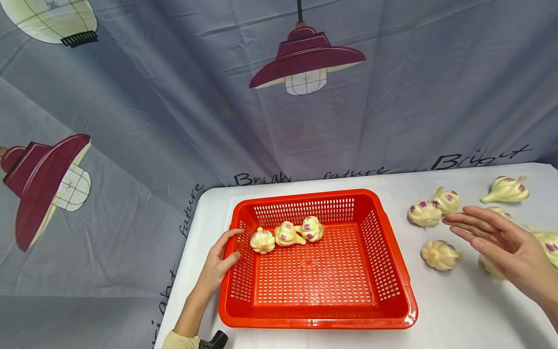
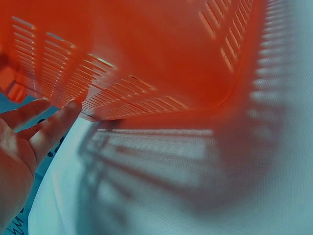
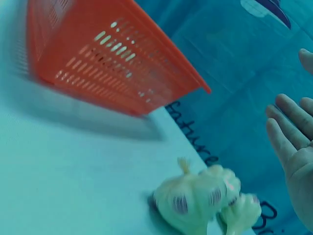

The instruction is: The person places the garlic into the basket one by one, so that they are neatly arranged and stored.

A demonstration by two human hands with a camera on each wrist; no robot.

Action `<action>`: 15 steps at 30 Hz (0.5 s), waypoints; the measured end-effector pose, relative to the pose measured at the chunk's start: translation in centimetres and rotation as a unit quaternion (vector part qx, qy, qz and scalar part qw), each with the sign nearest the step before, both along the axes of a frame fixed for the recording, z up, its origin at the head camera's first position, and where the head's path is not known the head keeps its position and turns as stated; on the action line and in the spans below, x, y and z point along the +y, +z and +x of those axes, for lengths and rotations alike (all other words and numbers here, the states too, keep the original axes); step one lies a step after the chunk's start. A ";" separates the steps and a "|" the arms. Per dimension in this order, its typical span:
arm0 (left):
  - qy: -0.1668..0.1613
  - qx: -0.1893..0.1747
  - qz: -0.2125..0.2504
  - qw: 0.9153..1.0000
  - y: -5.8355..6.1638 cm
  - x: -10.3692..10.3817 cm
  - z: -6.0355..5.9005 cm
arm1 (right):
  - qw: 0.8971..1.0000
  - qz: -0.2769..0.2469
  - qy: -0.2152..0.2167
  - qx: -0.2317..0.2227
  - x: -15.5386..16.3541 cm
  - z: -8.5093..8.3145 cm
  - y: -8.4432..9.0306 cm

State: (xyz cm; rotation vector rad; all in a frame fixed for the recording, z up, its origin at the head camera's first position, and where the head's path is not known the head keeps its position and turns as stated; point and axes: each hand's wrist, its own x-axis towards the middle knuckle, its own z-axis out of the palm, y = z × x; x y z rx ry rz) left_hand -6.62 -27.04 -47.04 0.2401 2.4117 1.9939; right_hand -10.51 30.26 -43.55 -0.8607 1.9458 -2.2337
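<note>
Garlic bulb [image 1: 440, 255] at 9 o'clock of your right hand [image 1: 501, 240]: fingers spread, empty; grasp next. Left hand [image 1: 218, 264], fingers straight, steadies basket [image 1: 394, 276].

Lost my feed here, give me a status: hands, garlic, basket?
Left hand open, touching the red basket rim. Right hand open above loose garlic bulbs, holding nothing. Three bulbs in basket. Nothing in the way.

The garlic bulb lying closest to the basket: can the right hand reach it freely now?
Probably yes. The right hand is open just beside that garlic bulb, and only bare table lies between them.
</note>
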 end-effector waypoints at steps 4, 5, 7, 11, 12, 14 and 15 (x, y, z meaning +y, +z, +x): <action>0.000 -0.003 0.004 1.000 0.0 0.0 0.1 | 0.999 0.018 -0.039 -0.017 1.3 1.0 -0.9; -0.001 -0.003 0.005 1.000 0.0 0.0 0.1 | 0.999 0.006 -0.040 -0.015 1.7 1.2 -1.3; -0.002 -0.002 0.006 1.000 0.0 0.0 0.1 | 0.999 -0.017 -0.044 -0.004 2.5 1.7 -2.0; -0.002 0.001 0.005 1.000 0.0 -0.3 0.1 | 0.991 -0.130 -0.006 0.045 4.8 1.9 -4.8; -0.001 0.002 0.004 1.000 0.1 -0.3 0.1 | 0.981 -0.186 0.023 0.044 5.6 1.6 -5.9; 0.002 0.002 0.001 1.000 0.1 -0.5 0.2 | 0.967 -0.244 0.050 0.054 7.6 1.2 -8.4; 0.003 0.004 0.000 1.000 0.2 -0.6 0.2 | 0.950 -0.299 0.085 0.032 8.8 0.9 -9.8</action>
